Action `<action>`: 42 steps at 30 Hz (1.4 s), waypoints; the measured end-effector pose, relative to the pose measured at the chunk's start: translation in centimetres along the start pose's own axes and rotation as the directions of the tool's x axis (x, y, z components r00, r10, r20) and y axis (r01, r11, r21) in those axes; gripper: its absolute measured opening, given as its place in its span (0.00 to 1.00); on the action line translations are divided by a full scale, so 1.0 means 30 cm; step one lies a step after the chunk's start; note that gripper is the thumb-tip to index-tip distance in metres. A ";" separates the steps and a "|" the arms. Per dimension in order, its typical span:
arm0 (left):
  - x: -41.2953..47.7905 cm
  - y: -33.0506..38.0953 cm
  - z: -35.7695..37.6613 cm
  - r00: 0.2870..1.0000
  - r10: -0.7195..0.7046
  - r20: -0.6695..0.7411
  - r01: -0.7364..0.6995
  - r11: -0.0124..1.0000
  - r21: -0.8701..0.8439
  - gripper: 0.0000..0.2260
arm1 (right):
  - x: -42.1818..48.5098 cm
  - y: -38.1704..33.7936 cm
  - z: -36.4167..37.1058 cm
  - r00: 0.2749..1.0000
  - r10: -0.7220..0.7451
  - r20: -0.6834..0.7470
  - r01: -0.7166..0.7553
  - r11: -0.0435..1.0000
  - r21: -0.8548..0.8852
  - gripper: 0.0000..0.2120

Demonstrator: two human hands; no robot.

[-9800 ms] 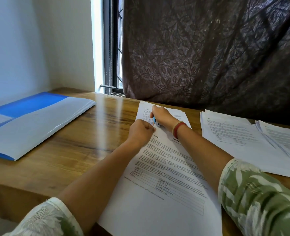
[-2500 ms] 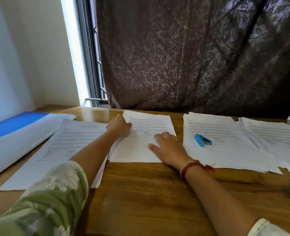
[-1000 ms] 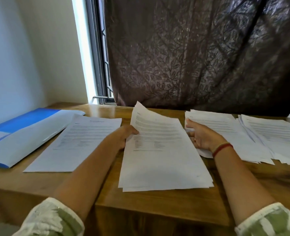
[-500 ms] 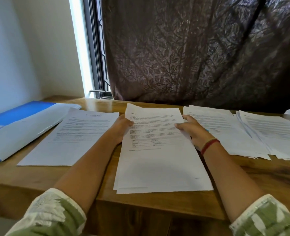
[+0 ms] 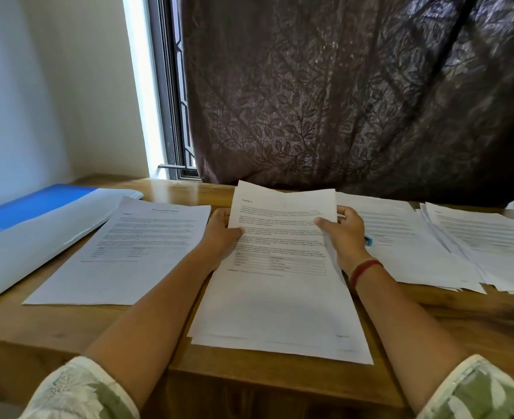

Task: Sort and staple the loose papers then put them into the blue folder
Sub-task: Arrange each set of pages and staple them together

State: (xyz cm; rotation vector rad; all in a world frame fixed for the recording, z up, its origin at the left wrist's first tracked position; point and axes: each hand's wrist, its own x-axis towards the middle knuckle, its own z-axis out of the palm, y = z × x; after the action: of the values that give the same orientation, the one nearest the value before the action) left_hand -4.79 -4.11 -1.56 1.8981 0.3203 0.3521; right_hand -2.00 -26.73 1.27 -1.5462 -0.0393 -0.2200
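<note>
A set of printed sheets (image 5: 279, 297) lies in front of me, its far end lifted off the wooden table (image 5: 68, 322). My left hand (image 5: 224, 232) grips its left edge and my right hand (image 5: 344, 234) grips its right edge, thumbs on top. Left of it lies another printed paper set (image 5: 128, 252). The blue folder (image 5: 35, 228) lies open at the far left, its pale inside facing up. A small blue stapler (image 5: 368, 241) peeks out just behind my right hand, on a paper pile (image 5: 409, 252).
A further pile of papers (image 5: 488, 246) fans out at the far right. A dark patterned curtain (image 5: 340, 101) hangs close behind the table, with a window frame (image 5: 171, 116) beside it. The held set's near end overhangs the table's front edge.
The far end of the middle set has risen off the table, and both hands have closed on its side edges near the top. The view has shifted slightly.
</note>
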 end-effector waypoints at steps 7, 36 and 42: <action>-0.024 0.009 0.013 0.994 0.046 -0.097 -0.059 0.989 -0.135 0.18 | 0.011 0.011 0.004 0.969 -0.045 -0.244 0.063 0.996 0.066 0.13; -0.059 0.040 -0.020 0.971 0.179 -0.157 -0.230 0.876 -0.424 0.24 | -0.036 -0.072 -0.052 0.936 -0.191 0.294 0.089 0.941 0.325 0.10; -0.059 0.047 -0.033 0.974 0.174 -0.142 -0.219 0.877 -0.428 0.13 | -0.032 -0.061 -0.071 0.899 -0.093 0.427 -0.039 0.956 0.291 0.22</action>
State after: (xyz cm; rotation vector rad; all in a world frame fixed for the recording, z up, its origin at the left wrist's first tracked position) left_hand -6.74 -4.43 -0.06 1.4668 0.0969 0.6050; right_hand -3.49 -28.75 2.87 -1.2705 -0.4329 0.1144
